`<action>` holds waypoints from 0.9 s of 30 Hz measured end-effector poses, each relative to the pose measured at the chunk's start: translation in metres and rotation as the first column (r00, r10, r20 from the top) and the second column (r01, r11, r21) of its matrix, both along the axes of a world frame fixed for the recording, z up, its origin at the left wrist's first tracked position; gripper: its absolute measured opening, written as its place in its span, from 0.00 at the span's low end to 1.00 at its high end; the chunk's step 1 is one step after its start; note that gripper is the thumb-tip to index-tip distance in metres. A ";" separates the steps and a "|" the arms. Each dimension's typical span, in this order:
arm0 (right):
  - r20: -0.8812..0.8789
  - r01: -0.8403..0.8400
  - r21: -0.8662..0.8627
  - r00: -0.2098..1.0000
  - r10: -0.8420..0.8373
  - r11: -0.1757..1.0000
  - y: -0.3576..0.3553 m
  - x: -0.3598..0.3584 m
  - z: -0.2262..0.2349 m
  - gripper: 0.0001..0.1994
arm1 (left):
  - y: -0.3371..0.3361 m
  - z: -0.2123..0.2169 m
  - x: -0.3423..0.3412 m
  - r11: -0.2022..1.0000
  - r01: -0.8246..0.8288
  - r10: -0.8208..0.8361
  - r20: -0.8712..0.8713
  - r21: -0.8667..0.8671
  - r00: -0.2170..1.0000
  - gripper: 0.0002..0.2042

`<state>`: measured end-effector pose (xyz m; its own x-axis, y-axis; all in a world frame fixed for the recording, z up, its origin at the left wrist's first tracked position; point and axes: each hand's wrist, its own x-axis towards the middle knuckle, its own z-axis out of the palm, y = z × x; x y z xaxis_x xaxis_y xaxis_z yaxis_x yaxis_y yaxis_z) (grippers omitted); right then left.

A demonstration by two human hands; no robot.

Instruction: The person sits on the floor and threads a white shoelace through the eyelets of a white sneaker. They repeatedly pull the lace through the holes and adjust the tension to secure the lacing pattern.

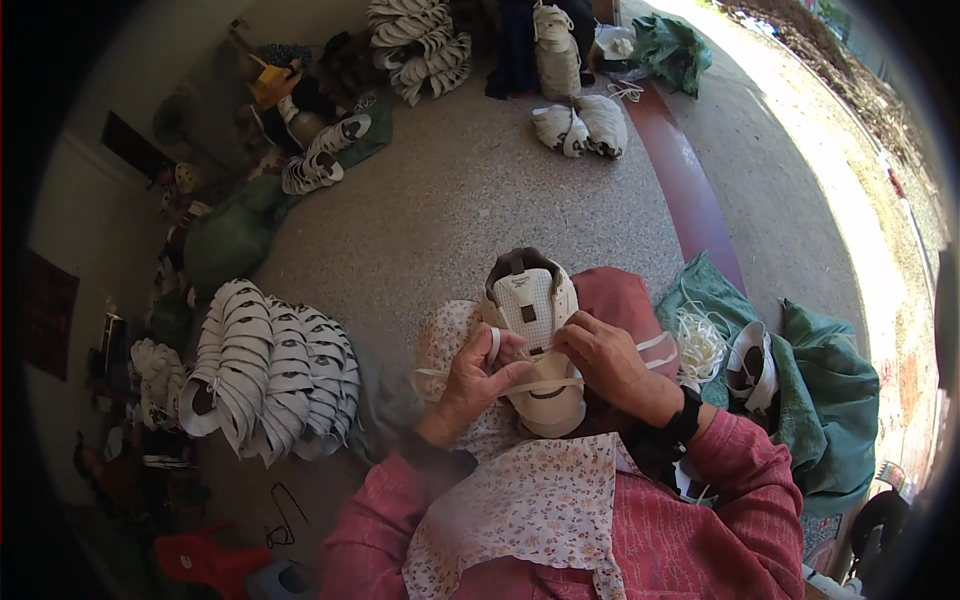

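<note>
A cream shoe upper [552, 410] with a dark collar lining and a perforated tongue rests on my lap, toe toward me. A flat white shoelace [545, 387] crosses its front, and its ends trail out on both sides. My left hand [478, 378] is at the left edge of the upper, fingers curled, with a lace loop standing up between them. On the right edge, by the eyelets, my right hand [605, 362] pinches the lace, and the tail hangs beyond its wrist. The fingers partly hide the eyelet rows.
Nested stacks of white shoe uppers [285, 365] stand on the left. To my right lie a bundle of white laces [700, 345] and green sacks [825, 400]. Farther off are bundled uppers [605, 125], a person [290, 95] beside more uppers, and a red plastic stool [205, 555] at lower left.
</note>
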<state>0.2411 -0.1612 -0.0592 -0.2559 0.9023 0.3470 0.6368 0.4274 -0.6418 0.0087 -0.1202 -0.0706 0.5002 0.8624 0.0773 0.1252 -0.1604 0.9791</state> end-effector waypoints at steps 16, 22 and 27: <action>0.189 -0.077 -0.042 0.978 0.084 0.996 0.006 -0.014 0.015 0.08 | -0.002 0.013 0.012 0.886 -0.022 0.147 -0.236 0.462 0.961 0.08; -0.005 -0.090 -0.062 0.996 0.090 0.994 0.005 -0.010 0.018 0.10 | -0.007 0.016 -0.018 0.800 -0.090 0.353 -0.343 0.593 0.871 0.05; -0.208 -0.131 -0.148 0.973 0.099 0.980 0.005 0.003 0.012 0.11 | 0.017 0.014 -0.133 0.828 -0.395 0.554 -0.483 0.397 0.678 0.07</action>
